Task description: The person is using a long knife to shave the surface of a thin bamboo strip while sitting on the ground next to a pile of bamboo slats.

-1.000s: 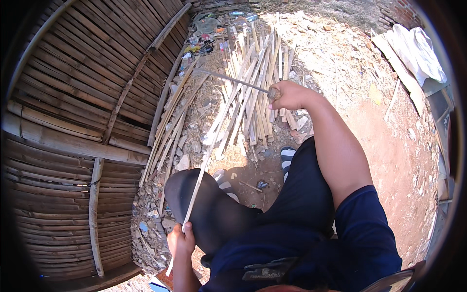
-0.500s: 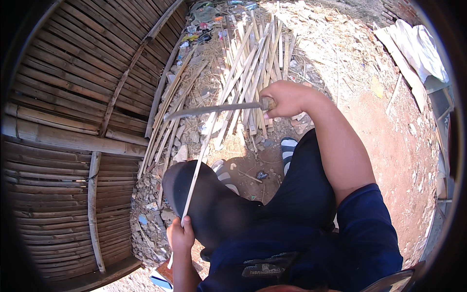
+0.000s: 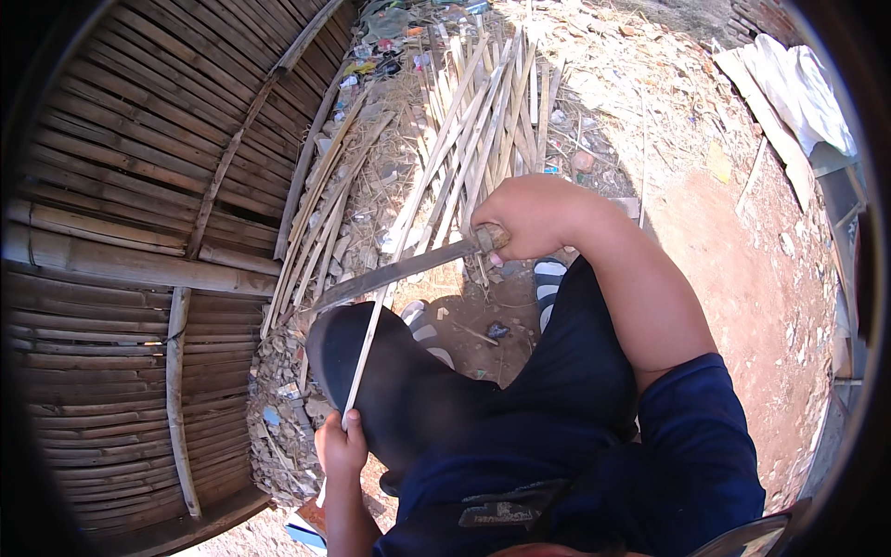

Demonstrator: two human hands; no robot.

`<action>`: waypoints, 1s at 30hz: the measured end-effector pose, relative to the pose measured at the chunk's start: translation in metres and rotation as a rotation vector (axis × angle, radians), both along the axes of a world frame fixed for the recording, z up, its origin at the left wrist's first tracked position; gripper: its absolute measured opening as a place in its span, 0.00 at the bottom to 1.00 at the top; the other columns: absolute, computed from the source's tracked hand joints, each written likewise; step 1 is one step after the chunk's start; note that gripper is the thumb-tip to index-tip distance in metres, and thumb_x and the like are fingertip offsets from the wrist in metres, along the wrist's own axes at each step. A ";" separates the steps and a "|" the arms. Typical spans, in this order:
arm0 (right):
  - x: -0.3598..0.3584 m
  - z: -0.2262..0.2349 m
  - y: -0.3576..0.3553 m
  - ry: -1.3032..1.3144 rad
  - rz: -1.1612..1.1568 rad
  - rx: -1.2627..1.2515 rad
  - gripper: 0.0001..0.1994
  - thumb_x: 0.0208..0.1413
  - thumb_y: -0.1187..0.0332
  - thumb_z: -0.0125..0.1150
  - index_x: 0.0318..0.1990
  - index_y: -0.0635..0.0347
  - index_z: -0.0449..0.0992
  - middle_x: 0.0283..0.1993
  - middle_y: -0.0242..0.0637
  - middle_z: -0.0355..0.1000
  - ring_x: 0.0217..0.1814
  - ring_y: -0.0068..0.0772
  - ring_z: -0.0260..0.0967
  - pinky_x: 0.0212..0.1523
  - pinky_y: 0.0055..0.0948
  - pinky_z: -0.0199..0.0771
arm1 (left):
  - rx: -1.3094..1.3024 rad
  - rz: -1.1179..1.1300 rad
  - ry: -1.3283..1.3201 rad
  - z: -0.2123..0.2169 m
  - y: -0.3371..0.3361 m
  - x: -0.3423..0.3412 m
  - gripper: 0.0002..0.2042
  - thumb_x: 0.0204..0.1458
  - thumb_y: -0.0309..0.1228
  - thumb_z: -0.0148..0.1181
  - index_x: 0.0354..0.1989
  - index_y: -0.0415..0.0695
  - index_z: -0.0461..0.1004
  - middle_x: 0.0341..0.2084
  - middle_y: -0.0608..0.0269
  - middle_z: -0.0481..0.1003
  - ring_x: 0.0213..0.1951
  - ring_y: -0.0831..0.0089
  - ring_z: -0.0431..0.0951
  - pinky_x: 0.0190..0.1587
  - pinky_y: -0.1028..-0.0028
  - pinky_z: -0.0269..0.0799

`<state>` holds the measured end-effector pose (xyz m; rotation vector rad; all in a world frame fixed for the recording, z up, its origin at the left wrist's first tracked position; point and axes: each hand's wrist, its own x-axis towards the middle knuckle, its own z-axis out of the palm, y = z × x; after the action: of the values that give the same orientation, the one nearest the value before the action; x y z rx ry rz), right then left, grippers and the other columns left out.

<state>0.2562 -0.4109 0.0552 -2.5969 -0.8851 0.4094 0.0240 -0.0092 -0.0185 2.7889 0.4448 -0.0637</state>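
Closed around the wooden handle of a long-bladed machete, my right hand is out in front of my knees. The blade points left and crosses over a thin pale bamboo strip just beyond my left knee; whether the edge touches the strip I cannot tell. My left hand grips that strip near its close end, thumb along it, beside my left thigh. The strip slants away over the knee toward a heap of similar bamboo strips on the ground ahead.
A slatted bamboo wall rises on the left, with more long strips lying along its foot. Rubble and litter cover the ground beside it. At the far right are a board and a white sheet.
The machete has come closer to me along the strip, its blade now tilted with the tip nearer my left knee. My left hand has barely moved.
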 end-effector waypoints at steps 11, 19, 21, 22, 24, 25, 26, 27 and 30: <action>0.018 0.004 -0.032 0.064 -0.346 0.054 0.21 0.50 0.59 0.69 0.50 0.59 0.79 0.43 0.52 0.79 0.49 0.52 0.77 0.50 0.45 0.75 | -0.080 -0.020 0.031 0.004 0.003 0.006 0.33 0.62 0.59 0.48 0.23 0.34 0.69 0.15 0.40 0.70 0.25 0.38 0.75 0.29 0.53 0.68; 0.019 -0.004 -0.016 0.088 -0.103 -0.024 0.22 0.49 0.57 0.71 0.51 0.55 0.79 0.42 0.51 0.79 0.47 0.57 0.76 0.47 0.47 0.75 | -0.126 -0.024 -0.014 0.000 0.004 0.000 0.33 0.62 0.59 0.48 0.22 0.35 0.70 0.13 0.44 0.68 0.20 0.45 0.74 0.26 0.56 0.65; 0.045 -0.016 -0.051 0.017 -0.419 0.098 0.23 0.50 0.58 0.70 0.53 0.58 0.78 0.44 0.53 0.78 0.48 0.55 0.77 0.49 0.44 0.75 | -0.116 -0.032 -0.010 0.000 0.009 0.003 0.34 0.62 0.59 0.48 0.22 0.35 0.70 0.13 0.44 0.68 0.21 0.45 0.74 0.26 0.56 0.65; 0.050 -0.017 -0.062 -0.033 -0.490 0.108 0.24 0.50 0.58 0.70 0.53 0.60 0.78 0.44 0.54 0.78 0.48 0.55 0.77 0.50 0.44 0.74 | -0.115 -0.035 -0.009 -0.001 0.010 0.004 0.34 0.62 0.59 0.48 0.21 0.35 0.70 0.13 0.44 0.69 0.21 0.45 0.74 0.26 0.56 0.65; 0.054 -0.018 -0.074 -0.130 -0.637 0.135 0.25 0.51 0.58 0.70 0.53 0.62 0.77 0.45 0.55 0.78 0.49 0.54 0.77 0.51 0.43 0.74 | -0.105 -0.046 0.005 0.002 0.008 0.004 0.33 0.64 0.58 0.45 0.23 0.35 0.71 0.13 0.47 0.68 0.21 0.52 0.73 0.27 0.57 0.64; 0.051 -0.019 -0.068 -0.109 -0.620 0.135 0.23 0.50 0.58 0.70 0.51 0.61 0.78 0.43 0.55 0.78 0.49 0.55 0.76 0.51 0.44 0.73 | -0.095 -0.047 0.019 0.003 0.007 0.003 0.33 0.65 0.57 0.44 0.24 0.35 0.71 0.14 0.48 0.68 0.21 0.55 0.73 0.27 0.58 0.64; 0.047 -0.020 -0.063 -0.078 -0.528 0.128 0.23 0.50 0.58 0.70 0.50 0.62 0.78 0.42 0.55 0.78 0.49 0.56 0.76 0.51 0.45 0.73 | -0.103 -0.048 0.019 0.004 0.007 0.004 0.33 0.65 0.57 0.44 0.24 0.35 0.71 0.14 0.48 0.68 0.21 0.56 0.73 0.27 0.58 0.64; 0.041 -0.020 -0.055 -0.048 -0.437 0.121 0.22 0.50 0.58 0.70 0.50 0.62 0.78 0.42 0.55 0.78 0.49 0.57 0.76 0.50 0.45 0.73 | -0.111 -0.050 0.020 0.005 0.006 0.005 0.33 0.65 0.57 0.45 0.24 0.35 0.71 0.14 0.49 0.68 0.21 0.56 0.73 0.28 0.59 0.64; 0.013 -0.009 -0.015 0.102 -0.144 0.063 0.21 0.49 0.58 0.71 0.47 0.60 0.78 0.41 0.53 0.78 0.47 0.57 0.76 0.48 0.48 0.73 | -0.133 -0.043 0.006 0.000 0.008 0.003 0.32 0.64 0.57 0.47 0.23 0.35 0.71 0.14 0.45 0.69 0.21 0.49 0.74 0.27 0.57 0.65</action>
<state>0.2697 -0.4262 0.0462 -2.5373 -0.6620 0.4611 0.0270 -0.0012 -0.0188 2.6684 0.3685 -0.1069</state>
